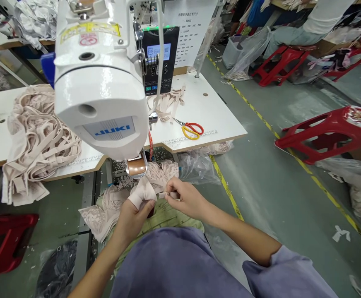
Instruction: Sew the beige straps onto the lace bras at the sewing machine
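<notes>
A pale beige lace bra (106, 207) lies across my lap under the head of a white sewing machine (101, 82). My left hand (133, 217) is closed on a smooth folded part of it, thumb on the near side. Just to the right, my right hand (186, 198) pinches a narrow beige strap (162, 195) between thumb and fingers. Its far end is hidden by the fingers. More lace (164, 171) hangs behind my hands, below the table edge.
Scissors (190, 128) with red and yellow handles lie on the white table (220, 120). A heap of beige bras (44, 136) sits at left, loose straps (168, 103) behind the machine. A red stool (326, 132) stands at right; a seated person (295, 37) is beyond.
</notes>
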Available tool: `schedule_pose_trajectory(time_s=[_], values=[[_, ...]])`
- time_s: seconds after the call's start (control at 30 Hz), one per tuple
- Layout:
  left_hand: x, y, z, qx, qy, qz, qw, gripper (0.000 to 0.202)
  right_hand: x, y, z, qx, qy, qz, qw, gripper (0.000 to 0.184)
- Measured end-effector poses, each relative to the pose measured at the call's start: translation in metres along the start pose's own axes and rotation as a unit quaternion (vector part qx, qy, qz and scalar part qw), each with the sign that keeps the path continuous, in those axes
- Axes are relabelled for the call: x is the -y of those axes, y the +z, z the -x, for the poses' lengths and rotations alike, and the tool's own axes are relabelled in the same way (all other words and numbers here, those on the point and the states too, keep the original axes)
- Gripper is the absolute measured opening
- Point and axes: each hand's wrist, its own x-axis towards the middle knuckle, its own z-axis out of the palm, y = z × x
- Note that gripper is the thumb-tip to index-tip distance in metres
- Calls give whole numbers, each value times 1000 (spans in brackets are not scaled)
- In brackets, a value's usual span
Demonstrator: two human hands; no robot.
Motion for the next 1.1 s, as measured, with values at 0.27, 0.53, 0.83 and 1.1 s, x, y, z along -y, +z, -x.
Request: schedule_pose_trajectory(time_s=[0.27,0.53,0.83,1.1], values=[[-18,10,4,-15,4,-11,1000,25,0,8,-4,-49,-180,151,971,15],[-19,12,-5,-32,-3,-21,999,24,5,-2,-6,2,-119,117,986,10],[-25,0,-8,25,-38,-32,998,28,4,-15,-19,86,-16,-72,994,10],[-14,-4,-17,59,-54,65,995,25,8,-11,-18,117,119,-246,955,16]])
